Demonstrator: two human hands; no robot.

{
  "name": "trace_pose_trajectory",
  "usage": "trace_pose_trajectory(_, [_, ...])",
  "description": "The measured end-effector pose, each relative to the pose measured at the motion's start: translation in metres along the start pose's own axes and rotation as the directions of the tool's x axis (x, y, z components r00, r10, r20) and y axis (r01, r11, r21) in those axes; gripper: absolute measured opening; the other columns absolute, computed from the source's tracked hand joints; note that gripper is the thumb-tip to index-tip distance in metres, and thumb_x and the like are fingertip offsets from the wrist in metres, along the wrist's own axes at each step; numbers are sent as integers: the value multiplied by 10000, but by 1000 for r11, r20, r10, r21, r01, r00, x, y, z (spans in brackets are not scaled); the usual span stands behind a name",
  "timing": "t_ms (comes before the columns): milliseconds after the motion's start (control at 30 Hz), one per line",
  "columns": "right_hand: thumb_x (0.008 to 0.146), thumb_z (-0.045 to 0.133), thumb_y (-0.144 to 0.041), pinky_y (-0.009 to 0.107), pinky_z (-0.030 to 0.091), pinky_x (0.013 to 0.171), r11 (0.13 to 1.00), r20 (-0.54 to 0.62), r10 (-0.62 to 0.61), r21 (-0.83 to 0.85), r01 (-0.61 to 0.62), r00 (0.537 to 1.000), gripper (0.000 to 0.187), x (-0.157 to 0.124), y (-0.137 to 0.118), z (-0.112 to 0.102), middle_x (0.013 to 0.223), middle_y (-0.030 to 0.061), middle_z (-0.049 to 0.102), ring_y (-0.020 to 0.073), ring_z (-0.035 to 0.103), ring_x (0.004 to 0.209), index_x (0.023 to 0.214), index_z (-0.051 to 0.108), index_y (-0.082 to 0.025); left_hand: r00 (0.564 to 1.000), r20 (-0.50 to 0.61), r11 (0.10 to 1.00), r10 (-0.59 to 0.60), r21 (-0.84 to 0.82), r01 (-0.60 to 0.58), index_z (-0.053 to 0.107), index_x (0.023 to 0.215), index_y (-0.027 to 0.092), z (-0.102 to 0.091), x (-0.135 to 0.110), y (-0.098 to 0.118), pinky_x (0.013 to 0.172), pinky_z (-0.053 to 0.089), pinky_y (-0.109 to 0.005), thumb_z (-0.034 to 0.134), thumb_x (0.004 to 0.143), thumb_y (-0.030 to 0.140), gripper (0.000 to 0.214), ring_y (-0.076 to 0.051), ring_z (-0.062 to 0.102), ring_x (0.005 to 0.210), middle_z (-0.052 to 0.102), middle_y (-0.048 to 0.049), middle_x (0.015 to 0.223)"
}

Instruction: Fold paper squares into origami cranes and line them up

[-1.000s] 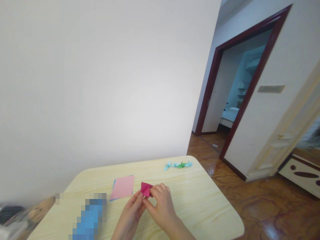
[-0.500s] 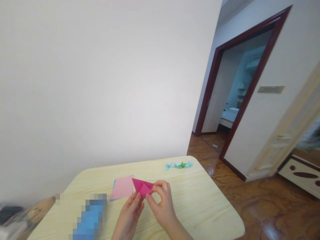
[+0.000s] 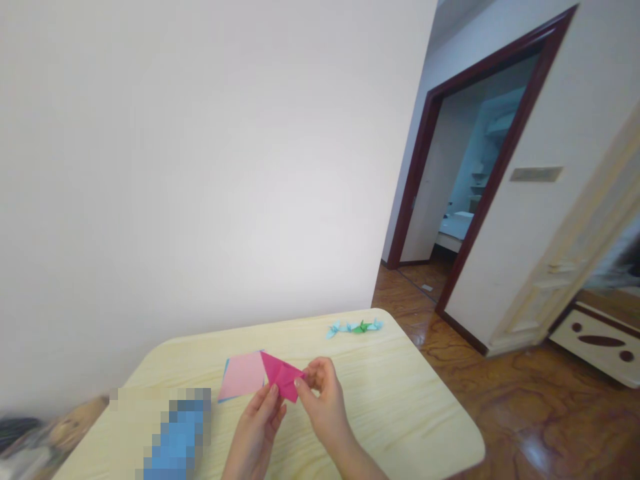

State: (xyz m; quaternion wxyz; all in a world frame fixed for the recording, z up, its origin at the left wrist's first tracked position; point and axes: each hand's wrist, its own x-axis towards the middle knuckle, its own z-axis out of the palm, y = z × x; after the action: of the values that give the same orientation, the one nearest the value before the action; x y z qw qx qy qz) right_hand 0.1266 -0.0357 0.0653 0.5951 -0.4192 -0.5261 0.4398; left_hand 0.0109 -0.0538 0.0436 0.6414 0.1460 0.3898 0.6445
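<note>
A folded sheet of magenta origami paper [image 3: 283,375] is held in the air between my hands, its pointed left end overlapping a pink paper square [image 3: 243,375]. My right hand [image 3: 325,407] pinches its right corner between thumb and fingers. The fingertips of my left hand [image 3: 256,430] press against its lower left edge. The pink square lies flat on the pale wood-grain table [image 3: 400,413], with a blue paper sheet [image 3: 225,382] showing along its left edge. Farther back lie small folded paper cranes [image 3: 355,327], in green and light blue.
A pixelated blue patch [image 3: 177,433] covers the table's left front. The rounded table edge runs close to a wall on the left and a polished brown floor [image 3: 525,413] on the right. An open doorway [image 3: 480,167] stands beyond.
The magenta paper has opened from a small folded shape into a wider, pointed one. It has shifted left over the pink square, and my hands have spread slightly along it.
</note>
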Motion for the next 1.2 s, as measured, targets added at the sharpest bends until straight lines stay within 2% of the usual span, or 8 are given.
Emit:
trace_pose_trajectory(433, [695, 569, -134, 237, 466, 598, 1000, 7, 10, 22, -10, 1000, 190, 0, -4, -1, 681, -28, 562, 124, 571, 629, 817, 436, -192, 995, -74, 998, 62, 30, -60, 684, 680, 157, 3, 1, -2, 551, 508, -169, 859, 367, 240, 368, -87, 608, 579, 691, 17, 665])
trace_pose_trajectory(567, [706, 576, -163, 253, 469, 599, 1000, 20, 30, -4, -29, 999, 156, 1, -3, -2, 688, 1, 597, 141, 580, 633, 840, 497, -168, 988, -103, 992, 111, 73, -104, 679, 710, 156, 4, 0, -1, 562, 503, -173, 852, 379, 294, 399, -91, 603, 613, 689, 11, 686])
trace_pose_trajectory(667, [720, 580, -198, 273, 472, 618, 998, 59, 41, -40, -38, 997, 84, 2, 0, -4, 695, 38, 631, 158, 585, 643, 783, 566, -144, 983, -110, 986, 148, 100, -137, 673, 717, 153, 5, -2, -1, 570, 498, -177, 842, 396, 316, 398, -95, 599, 629, 688, 9, 696])
trace_pose_trajectory(800, [707, 606, -229, 275, 463, 604, 998, 63, 65, -17, -64, 996, 100, 5, 5, -4, 673, 46, 637, 159, 580, 623, 736, 591, -134, 979, -110, 977, 172, 142, -156, 660, 710, 155, 4, -3, -1, 576, 489, -182, 831, 413, 329, 384, -96, 593, 614, 684, 21, 663])
trace_pose_trajectory(900, [660, 651, -239, 257, 451, 559, 988, 74, 118, 86, -124, 990, 181, 6, 6, -3, 662, 26, 624, 148, 572, 593, 790, 574, -139, 973, -107, 961, 205, 208, -180, 651, 730, 159, 3, -2, -2, 568, 477, -188, 816, 441, 352, 385, -100, 589, 593, 688, 22, 640])
trace_pose_trajectory(1000, [632, 679, -255, 248, 439, 524, 977, 125, 167, 114, -181, 978, 211, 8, 3, -3, 626, 18, 618, 139, 563, 550, 775, 575, -138, 963, -87, 925, 256, 311, -218, 646, 742, 152, 0, -2, -3, 544, 455, -188, 796, 477, 374, 376, -105, 578, 574, 690, 11, 626])
trace_pose_trajectory(1067, [630, 679, -258, 248, 438, 522, 977, 145, 170, 104, -186, 975, 185, 9, 2, -4, 604, 15, 613, 139, 561, 541, 730, 576, -141, 958, -72, 903, 278, 361, -234, 644, 753, 152, -1, -2, -2, 519, 439, -189, 782, 495, 390, 377, -108, 570, 558, 688, 6, 621])
trace_pose_trajectory(1200, [633, 649, -206, 250, 441, 536, 986, 117, 143, 70, -152, 983, 168, 11, 3, -7, 638, 12, 614, 144, 566, 567, 771, 570, -151, 969, -18, 865, 245, 457, -210, 652, 818, 153, -2, -3, 6, 492, 433, -211, 749, 512, 442, 432, -156, 597, 606, 702, -26, 662])
